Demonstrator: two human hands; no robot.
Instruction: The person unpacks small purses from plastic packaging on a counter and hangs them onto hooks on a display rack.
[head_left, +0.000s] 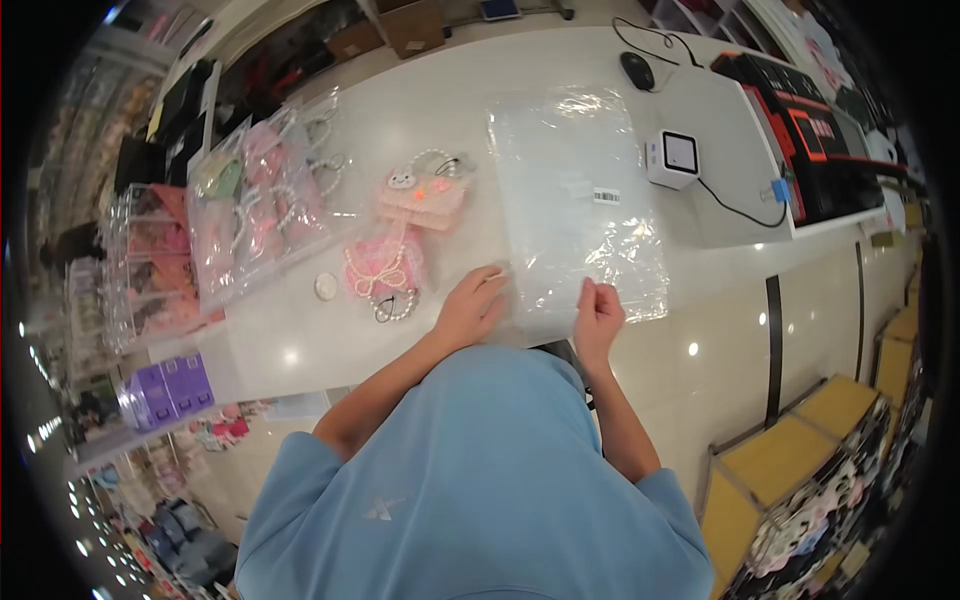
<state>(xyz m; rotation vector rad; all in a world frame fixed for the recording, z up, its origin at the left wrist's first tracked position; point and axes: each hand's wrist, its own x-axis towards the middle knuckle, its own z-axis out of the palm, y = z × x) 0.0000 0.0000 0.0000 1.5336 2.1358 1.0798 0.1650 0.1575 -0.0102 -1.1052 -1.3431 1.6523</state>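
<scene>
A large clear plastic bag (560, 150) lies flat on the white counter, with a small barcode label (606, 196) on it. My left hand (472, 308) rests at the bag's near left edge, fingers stretched out and nothing in them. Over the near edge of the bag, my right hand (600, 315) is closed in a pinch on the plastic. Left of the bag sit two small pink bags: a fluffy one (425, 203) with a white charm and beaded handle, and a pink one (375, 262) with a pearl bow. A whitish round piece (326, 287) lies beside them.
Clear packages of pink goods (262, 200) cover the counter's left side, near a purple box (172, 392). At the right stand a white scanner-like device (672, 158) with a cable, a black mouse (636, 71) and a black-and-red machine (815, 135). Shelves line the floor.
</scene>
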